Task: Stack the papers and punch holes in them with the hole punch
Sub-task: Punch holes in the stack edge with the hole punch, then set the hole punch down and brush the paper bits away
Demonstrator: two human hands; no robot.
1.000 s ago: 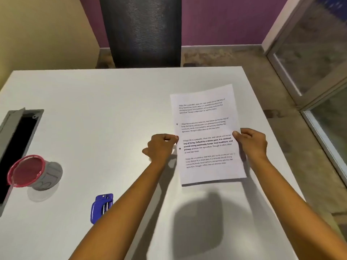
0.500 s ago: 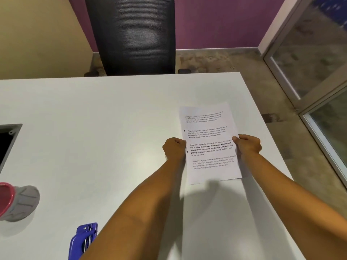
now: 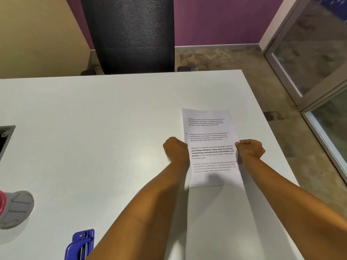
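Observation:
A stack of white printed papers (image 3: 210, 128) lies at the right side of the white table (image 3: 93, 119), near its right edge. My left hand (image 3: 175, 150) grips the stack's left edge and my right hand (image 3: 249, 149) grips its right edge, both at mid-height. Punched hole marks show along the left margin. The blue hole punch (image 3: 79, 244) lies at the table's near edge, left of my left forearm and partly cut off by the frame.
A grey cup with a red rim (image 3: 13, 209) lies on its side at the far left. A dark cable slot (image 3: 5, 139) is set into the table's left side. A black mesh chair (image 3: 129, 34) stands behind the table. Glass doors (image 3: 319, 62) are on the right.
My hands have carried the papers lower and flatter onto the table near its right side. The view has shifted, so the cup and hole punch sit further left and lower.

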